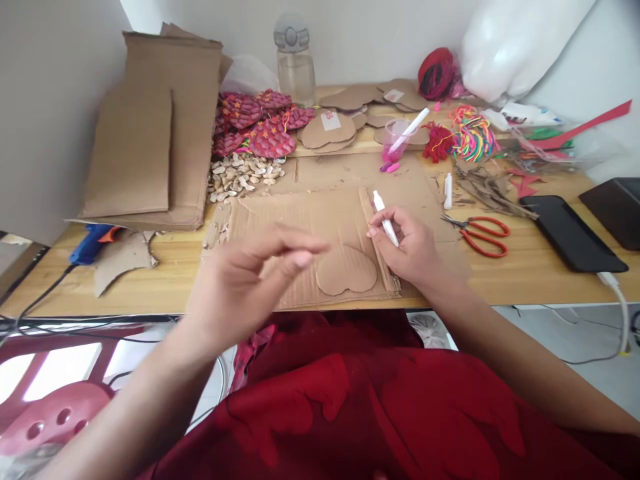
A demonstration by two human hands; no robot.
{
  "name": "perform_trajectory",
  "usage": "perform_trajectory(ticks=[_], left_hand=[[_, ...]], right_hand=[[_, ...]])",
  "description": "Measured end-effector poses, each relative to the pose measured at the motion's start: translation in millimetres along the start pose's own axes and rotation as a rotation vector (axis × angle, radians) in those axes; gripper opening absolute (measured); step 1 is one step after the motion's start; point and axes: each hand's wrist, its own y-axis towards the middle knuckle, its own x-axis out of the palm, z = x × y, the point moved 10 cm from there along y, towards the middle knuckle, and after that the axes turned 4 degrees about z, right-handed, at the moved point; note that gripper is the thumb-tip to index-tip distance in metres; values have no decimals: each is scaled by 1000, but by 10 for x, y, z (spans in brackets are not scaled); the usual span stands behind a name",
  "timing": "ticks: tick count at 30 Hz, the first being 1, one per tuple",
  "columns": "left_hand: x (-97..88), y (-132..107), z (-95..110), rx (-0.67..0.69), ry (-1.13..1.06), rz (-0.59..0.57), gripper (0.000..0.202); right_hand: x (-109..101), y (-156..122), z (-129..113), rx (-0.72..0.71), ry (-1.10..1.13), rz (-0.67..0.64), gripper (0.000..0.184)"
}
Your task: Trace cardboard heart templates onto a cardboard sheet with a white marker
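My right hand [406, 243] is closed around a slim white pen [389, 231], its narrow end pointing up and away from me. My left hand [255, 280] is lifted over the left part of a flat cardboard sheet [295, 220], a little blurred. Its fingers stretch to the right, thumb apart from the index finger, and nothing shows in them. Between the hands, a heart-shaped cardboard cutout [347, 272] lies on the sheet near the table's front edge.
Orange-handled pliers or scissors [485, 235] and a black phone [573, 233] lie right. Peanut shells [245, 177], more cardboard cutouts [327, 130], a bottle [295, 67] and coloured yarn [473, 133] stand behind. Cardboard panels [150, 133] and a blue glue gun [90, 243] are left.
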Motion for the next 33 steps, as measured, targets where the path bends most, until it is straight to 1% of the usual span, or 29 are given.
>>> perform_trajectory(ticks=[1, 3, 4, 6, 8, 11, 16, 21, 24, 27, 30, 33], left_hand=[[153, -50, -38, 25, -11, -71, 15], [453, -169, -140, 65, 3, -202, 25], [561, -219, -206, 69, 33, -236, 28], [727, -298, -309, 71, 74, -294, 31], [823, -339, -358, 78, 103, -335, 32], [870, -346, -376, 90, 144, -352, 31], [888, -333, -382, 89, 161, -350, 30], [841, -352, -334, 109, 154, -324, 30], [775, -408, -272, 177, 171, -287, 28], [756, -523, -225, 277, 211, -286, 27], [781, -642, -224, 348, 267, -303, 36], [822, -705, -268, 349, 299, -333, 45]], right_hand=[[2, -1, 2, 0, -2, -2, 8], [-4, 2, -12, -5, -8, 2, 8], [-10, 5, -25, -11, -12, 9, 8], [-21, 10, -47, -21, -13, 23, 6], [-16, 12, -47, -22, -14, 23, 7], [2, 9, -24, -22, -18, 11, 9], [7, 2, -26, -35, -37, -3, 8], [6, 4, -29, -23, -34, -6, 8], [12, 3, -17, -3, -20, -10, 8], [19, 2, -17, -2, -19, -14, 8], [24, 3, -23, -8, -17, -15, 7], [34, 4, -18, 0, -9, -25, 7]])
